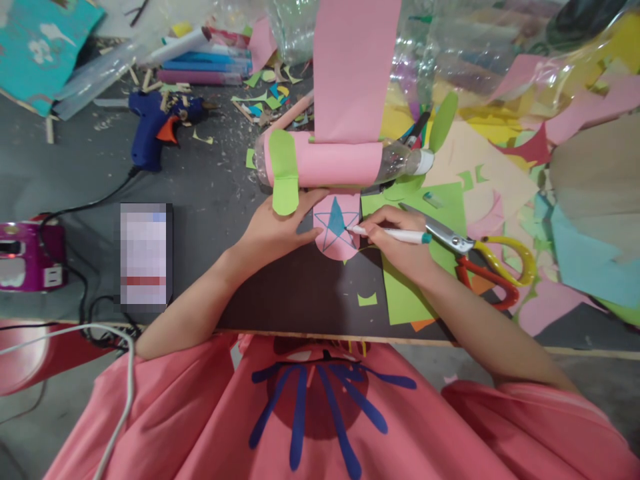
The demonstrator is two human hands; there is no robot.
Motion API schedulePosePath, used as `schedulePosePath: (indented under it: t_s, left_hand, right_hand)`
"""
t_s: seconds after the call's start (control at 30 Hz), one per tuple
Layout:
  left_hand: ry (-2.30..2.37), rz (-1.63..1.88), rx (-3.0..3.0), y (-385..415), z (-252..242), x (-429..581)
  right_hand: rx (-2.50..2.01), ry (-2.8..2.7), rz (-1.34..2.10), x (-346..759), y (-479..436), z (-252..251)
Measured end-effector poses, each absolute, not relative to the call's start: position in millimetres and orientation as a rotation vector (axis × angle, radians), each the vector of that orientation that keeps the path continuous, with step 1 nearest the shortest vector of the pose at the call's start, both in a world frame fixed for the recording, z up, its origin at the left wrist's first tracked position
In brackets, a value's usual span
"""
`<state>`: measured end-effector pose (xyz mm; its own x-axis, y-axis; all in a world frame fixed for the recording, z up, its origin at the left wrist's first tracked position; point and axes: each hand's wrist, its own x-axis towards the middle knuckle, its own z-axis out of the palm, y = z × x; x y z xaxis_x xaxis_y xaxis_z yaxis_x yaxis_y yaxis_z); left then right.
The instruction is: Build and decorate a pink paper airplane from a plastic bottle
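A marker pen (400, 234), white with a teal end, is held in my right hand (403, 250). Its tip touches a blue star (337, 223), partly coloured in, on a rounded pink paper piece (340, 251). Thumb and fingers apart, my left hand (275, 227) rests at the left edge of this piece and holds nothing. Just above lies a plastic bottle (395, 162) wrapped in pink paper, white cap to the right. A green paper strip (284, 160) crosses its left end, partly over my left hand. A broad pink strip (355, 73) extends from the bottle's far side.
Scissors (463, 245) lie right of my right hand, over green paper (413, 293). Paper scraps crowd the right side. A blue glue gun (150, 127), corded, lies at left, above a phone (145, 253). Markers (205, 67) and clear plastic bottles (295, 33) lie at the back.
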<state>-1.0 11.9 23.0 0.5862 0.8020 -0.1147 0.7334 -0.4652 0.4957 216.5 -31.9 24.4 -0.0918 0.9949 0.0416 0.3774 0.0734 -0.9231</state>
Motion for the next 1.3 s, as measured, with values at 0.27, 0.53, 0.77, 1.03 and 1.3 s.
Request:
schedulePosePath:
  t_s: [0.27,0.53,0.77,1.03,1.3]
  left_hand:
    - [1.228,0.184,2.326,11.6,21.5,-1.7]
    - [1.234,0.176,2.333,11.6,23.0,-0.9]
    - [1.218,0.182,2.346,12.4,22.0,-1.5]
    - [1.208,0.184,2.357,12.2,22.1,-1.9]
    - [1.211,0.159,2.353,12.1,20.4,-1.5]
  right_hand:
    - [-1.328,-1.636,1.068,218.3,-32.1,22.5]
    - [-1.301,-1.701,1.088,217.2,-32.6,21.5]
    - [-1.367,-1.63,1.027,218.0,-32.6,22.1]
    - [-1.416,-1.563,1.01,218.8,-31.6,20.2]
    - [-1.321,-1.557,1.134,212.6,-39.4,22.3]
